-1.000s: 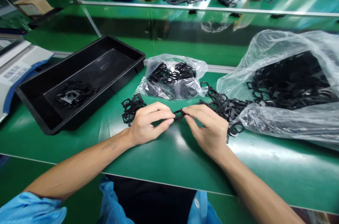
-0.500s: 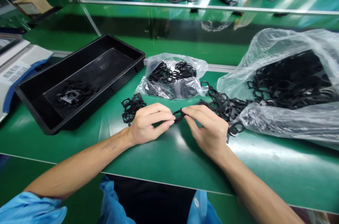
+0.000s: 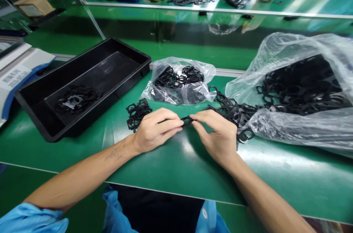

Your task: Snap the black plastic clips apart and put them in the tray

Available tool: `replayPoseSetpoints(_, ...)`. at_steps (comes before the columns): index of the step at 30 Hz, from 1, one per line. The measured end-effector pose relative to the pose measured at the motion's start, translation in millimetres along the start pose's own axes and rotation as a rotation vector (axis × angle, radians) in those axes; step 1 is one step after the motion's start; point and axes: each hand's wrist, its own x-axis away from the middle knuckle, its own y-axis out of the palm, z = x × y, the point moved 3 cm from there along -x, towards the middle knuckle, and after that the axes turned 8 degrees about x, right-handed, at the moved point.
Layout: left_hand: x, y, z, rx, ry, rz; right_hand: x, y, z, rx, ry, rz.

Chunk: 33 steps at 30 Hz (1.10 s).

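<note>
I have one black ring-shaped part (image 3: 187, 124) pinched between two hands.
My left hand (image 3: 156, 130) grips one end with its fingertips, my right hand (image 3: 217, 135) the other. Just beyond the left I see a small pile (image 3: 136, 114) and, farther left, a black tray (image 3: 110, 99); beyond the right, a larger pile (image 3: 231, 107) beside a clear bag (image 3: 300, 130).

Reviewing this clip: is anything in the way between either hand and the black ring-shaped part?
Nothing visible. The left hand and right hand meet the black ring-shaped part directly; the small pile lies beyond the left hand.
</note>
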Motion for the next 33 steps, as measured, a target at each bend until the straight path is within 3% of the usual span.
replayPoseSetpoints(7,0.2,0.0,-13.0,0.293,-0.396,0.125,-4.7,2.3,-0.7,-0.218,0.161,-0.075)
replayPoseSetpoints(16,4.7,14.7,-21.9,0.81,-0.793,0.089,-4.4,1.8,-0.8,-0.394,0.185,-0.136)
replayPoseSetpoints(22,5.0,19.2,-21.4,0.977,-0.906,0.096,-1.2,13.9,5.3,-0.792,0.61,-0.252)
replayPoseSetpoints(25,6.7,19.7,-25.0,0.973,-0.961,0.131,-0.3,19.5,8.3,-0.879,0.78,-0.281)
replayPoseSetpoints(33,4.9,16.0,-26.8,0.99,-0.979,0.133,-1.3,14.6,7.2,-0.9,0.791,-0.306)
